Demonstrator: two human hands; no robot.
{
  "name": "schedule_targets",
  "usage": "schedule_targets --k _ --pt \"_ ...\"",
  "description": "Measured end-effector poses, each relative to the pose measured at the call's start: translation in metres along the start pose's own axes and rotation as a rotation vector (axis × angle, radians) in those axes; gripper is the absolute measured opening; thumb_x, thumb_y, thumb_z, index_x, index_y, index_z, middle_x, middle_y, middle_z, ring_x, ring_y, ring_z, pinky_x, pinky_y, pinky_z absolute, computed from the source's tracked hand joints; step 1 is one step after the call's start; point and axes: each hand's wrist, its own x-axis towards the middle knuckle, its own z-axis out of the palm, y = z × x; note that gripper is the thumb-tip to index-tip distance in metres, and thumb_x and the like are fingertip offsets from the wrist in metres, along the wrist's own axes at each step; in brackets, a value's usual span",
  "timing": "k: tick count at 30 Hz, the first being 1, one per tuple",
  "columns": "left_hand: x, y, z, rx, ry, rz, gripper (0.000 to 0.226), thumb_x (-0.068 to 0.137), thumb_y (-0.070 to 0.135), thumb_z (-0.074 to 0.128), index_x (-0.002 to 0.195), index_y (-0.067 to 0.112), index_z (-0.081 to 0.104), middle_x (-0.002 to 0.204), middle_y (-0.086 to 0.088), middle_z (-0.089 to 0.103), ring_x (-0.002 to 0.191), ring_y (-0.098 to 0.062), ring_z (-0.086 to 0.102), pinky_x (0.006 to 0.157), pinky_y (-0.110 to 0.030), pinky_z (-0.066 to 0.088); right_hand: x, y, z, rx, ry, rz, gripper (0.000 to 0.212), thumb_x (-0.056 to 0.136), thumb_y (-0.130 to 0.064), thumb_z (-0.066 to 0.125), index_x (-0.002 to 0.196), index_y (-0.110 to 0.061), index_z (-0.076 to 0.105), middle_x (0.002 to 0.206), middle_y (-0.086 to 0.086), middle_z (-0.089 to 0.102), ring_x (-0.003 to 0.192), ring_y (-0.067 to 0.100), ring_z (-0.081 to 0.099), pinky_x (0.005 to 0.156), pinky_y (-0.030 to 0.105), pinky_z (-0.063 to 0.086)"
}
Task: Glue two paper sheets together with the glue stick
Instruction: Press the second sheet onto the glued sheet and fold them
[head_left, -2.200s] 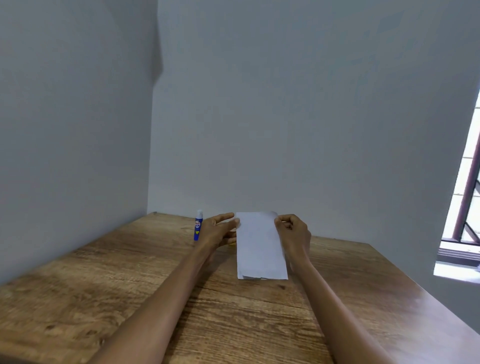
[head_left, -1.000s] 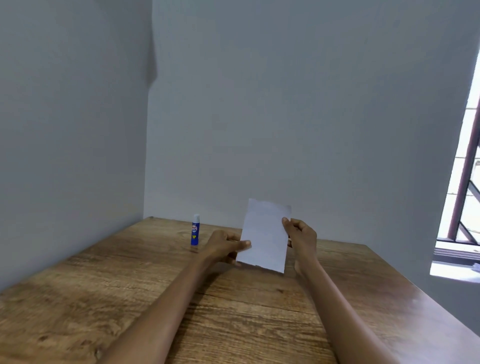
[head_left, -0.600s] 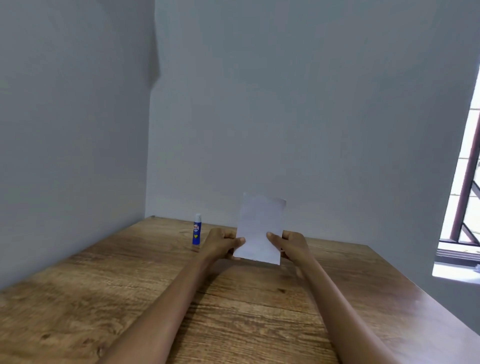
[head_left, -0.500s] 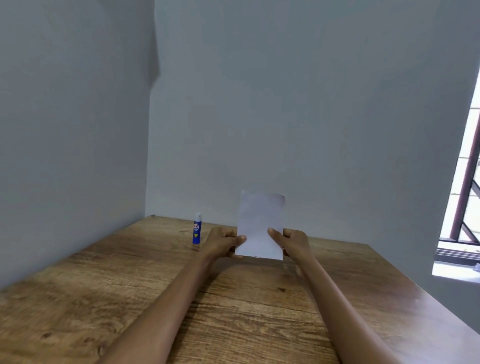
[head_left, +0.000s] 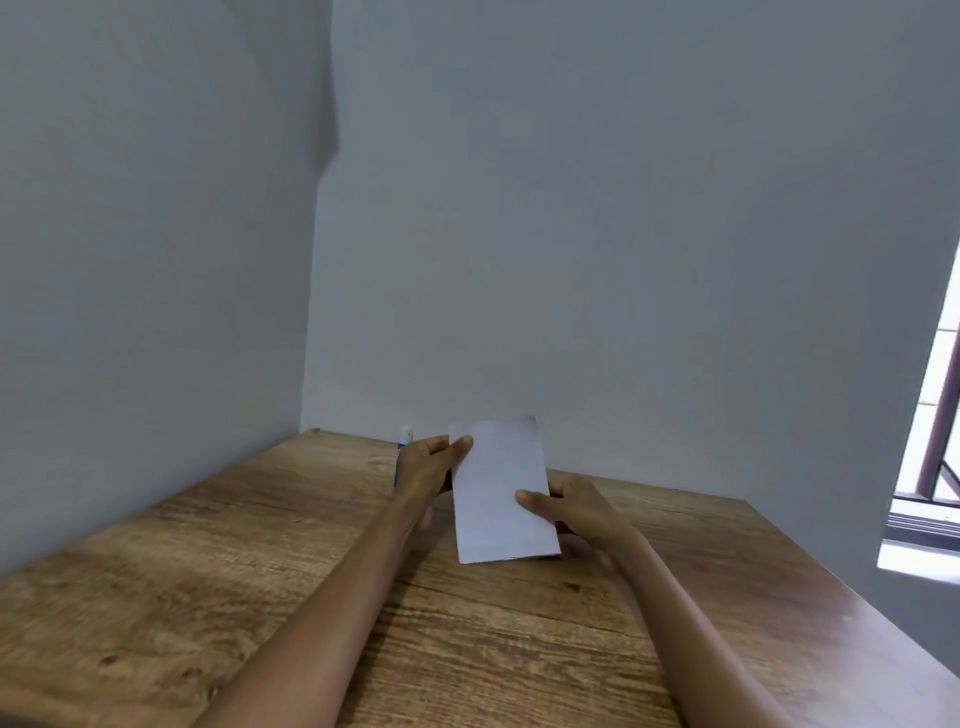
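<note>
Wood-grain table (head_left: 208, 597) fills the foreground, and both forearms reach forward across it to a white paper (head_left: 501, 493) held near the far edge. Whether this is one sheet or two stacked I cannot tell; a faint second edge shows along its near side. The right hand (head_left: 576, 512) pinches the paper's right edge toward the near corner, thumb on top and fingers curled beneath. The left hand (head_left: 428, 467) pinches the left edge close to the far corner, thumb tip on the upper face. Paper like this is probably very light, limp and easy to crease, so holding it by opposite edges, as here, should keep it flat. Its long axis runs away from the person, leaning slightly left at the far end, and its near edge seems to sit low over the wood, though contact is unclear. Behind the left hand stands the glue stick (head_left: 404, 439), upright, cap up, mostly hidden.
</note>
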Motion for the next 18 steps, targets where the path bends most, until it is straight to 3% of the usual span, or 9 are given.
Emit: schedule_targets --k 2,4,8,10,15,18 --pt "-0.001 -0.001 0.000 0.015 -0.006 -0.006 0.014 0.085 0.020 0.067 0.085 0.006 0.069 0.086 -0.010 0.073 0.078 -0.021 0.070 0.073 -0.032 0.059 0.000 -0.003 0.004 -0.009 -0.027 -0.001 0.042 0.079 -0.046 0.069 0.103 -0.013 0.066 0.100 0.001 0.074 0.090 0.015 0.071 0.074 0.027 0.056" --pt "-0.003 -0.001 0.004 0.071 -0.075 -0.012 0.016 0.085 0.020 0.067 0.089 0.005 0.069 0.091 -0.013 0.073 0.084 -0.025 0.070 0.078 -0.036 0.058 -0.002 -0.005 0.006 0.079 0.024 -0.041 0.047 0.077 -0.051 0.068 0.106 -0.014 0.066 0.101 0.001 0.074 0.090 0.016 0.071 0.071 0.026 0.056" --pt "-0.010 -0.002 0.018 0.161 -0.213 0.028 0.004 0.085 0.013 0.066 0.086 0.012 0.069 0.080 -0.003 0.074 0.071 -0.012 0.071 0.057 -0.022 0.055 -0.004 -0.012 0.001 0.262 0.250 -0.155 0.029 0.078 -0.039 0.073 0.100 -0.020 0.069 0.101 -0.002 0.071 0.089 0.013 0.068 0.065 0.020 0.053" --pt "-0.013 -0.003 0.023 0.205 -0.238 0.047 0.006 0.084 0.011 0.065 0.083 0.015 0.069 0.072 0.002 0.072 0.061 -0.005 0.069 0.050 -0.016 0.050 -0.005 -0.013 -0.001 0.261 0.265 -0.154 0.021 0.077 -0.033 0.075 0.094 -0.020 0.071 0.096 -0.002 0.071 0.081 0.010 0.068 0.059 0.017 0.052" --pt "-0.011 -0.003 0.020 0.233 -0.217 0.042 0.007 0.083 0.016 0.067 0.077 0.019 0.069 0.069 0.006 0.072 0.059 -0.003 0.068 0.049 -0.013 0.049 -0.003 -0.004 -0.003 0.157 0.260 -0.134 0.026 0.076 -0.032 0.076 0.093 -0.012 0.073 0.088 0.003 0.075 0.074 0.010 0.071 0.058 0.017 0.052" --pt "-0.010 -0.003 0.017 0.221 -0.221 0.034 0.010 0.084 0.016 0.067 0.074 0.016 0.069 0.065 0.006 0.072 0.060 -0.004 0.068 0.051 -0.015 0.050 -0.001 -0.001 -0.010 0.189 0.251 -0.121 0.028 0.078 -0.034 0.074 0.091 -0.009 0.075 0.089 0.006 0.076 0.086 0.020 0.071 0.071 0.025 0.054"
